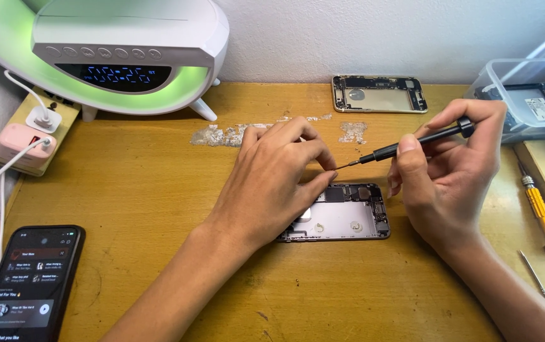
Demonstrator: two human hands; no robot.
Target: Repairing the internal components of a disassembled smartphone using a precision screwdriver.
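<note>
Pinching screwdriver (411, 143): right hand (453, 174); left hand (275, 180), fingers curled, touching its tip over opened phone (351, 218).

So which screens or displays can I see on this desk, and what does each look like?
Black smartphone with lit dark screen: near left corner of the wooden desk, rectangular, showing small tiles and thumbnails.
White curved lamp clock's dark display: back left, oval panel with blue digits, green glow around it.
No packages, labels or signs show clearly.
</note>
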